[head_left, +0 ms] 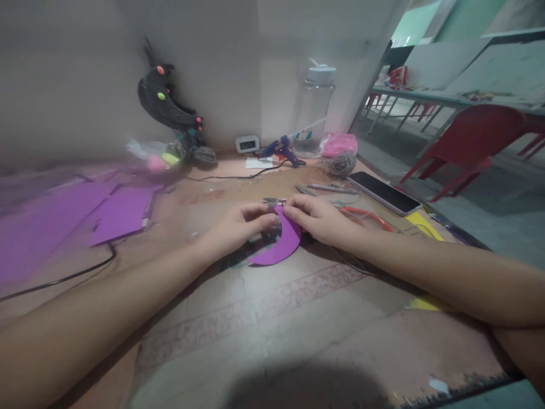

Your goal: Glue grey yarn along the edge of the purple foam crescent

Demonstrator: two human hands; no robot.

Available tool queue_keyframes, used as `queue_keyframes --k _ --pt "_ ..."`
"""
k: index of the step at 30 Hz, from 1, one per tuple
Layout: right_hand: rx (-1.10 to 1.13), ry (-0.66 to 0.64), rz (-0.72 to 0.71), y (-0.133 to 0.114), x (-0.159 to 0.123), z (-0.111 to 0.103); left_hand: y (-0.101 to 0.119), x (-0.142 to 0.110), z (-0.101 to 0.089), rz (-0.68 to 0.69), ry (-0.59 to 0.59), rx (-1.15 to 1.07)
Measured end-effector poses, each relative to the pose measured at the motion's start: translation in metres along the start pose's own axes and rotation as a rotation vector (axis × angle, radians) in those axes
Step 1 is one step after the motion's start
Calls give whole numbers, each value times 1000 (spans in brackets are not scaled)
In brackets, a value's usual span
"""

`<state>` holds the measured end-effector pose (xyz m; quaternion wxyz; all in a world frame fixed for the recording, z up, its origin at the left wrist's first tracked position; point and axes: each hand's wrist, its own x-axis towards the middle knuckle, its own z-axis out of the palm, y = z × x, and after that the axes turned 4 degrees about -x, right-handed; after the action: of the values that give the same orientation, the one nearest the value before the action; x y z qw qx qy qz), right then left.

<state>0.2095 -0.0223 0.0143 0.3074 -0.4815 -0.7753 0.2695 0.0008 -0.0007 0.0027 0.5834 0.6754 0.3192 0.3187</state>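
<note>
A purple crescent-shaped foam piece point(284, 245) lies on the floor in the middle of the view. My left hand point(242, 224) has its fingers curled and pinches the crescent's upper tip from the left. My right hand point(317, 218) pinches the same tip from the right, fingers pressed together. Something dark lies under the left hand's fingers; I cannot make it out.
Purple foam sheets point(121, 213) lie at the left by a black cable point(63, 278). Behind the hands are a phone point(383, 192), red-handled scissors point(368, 216), pens point(330, 188), a blue glue gun point(283, 150), a water jug point(315, 111), twine point(343, 165) and a black crescent craft point(166, 105). A red chair point(472, 142) stands right.
</note>
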Motion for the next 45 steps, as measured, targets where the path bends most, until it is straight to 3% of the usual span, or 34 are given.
queue_keyframes --k 5,12,21,30,41,45 --pt "-42 -40 -42 -4 -1 0 -2 -2 -1 -48 21 87" --pt "120 -60 45 2 2 -1 2 -2 2 9 -17 98" --pt "187 -66 56 3 2 0 3 -2 2 -1 -25 117" --pt "345 -189 48 0 1 4 -2 -3 1 -37 -40 172" --pt "392 -7 85 6 4 0 4 -4 4 -2 -66 238" --pt "434 -6 83 6 5 0 4 -3 3 -17 -8 158"
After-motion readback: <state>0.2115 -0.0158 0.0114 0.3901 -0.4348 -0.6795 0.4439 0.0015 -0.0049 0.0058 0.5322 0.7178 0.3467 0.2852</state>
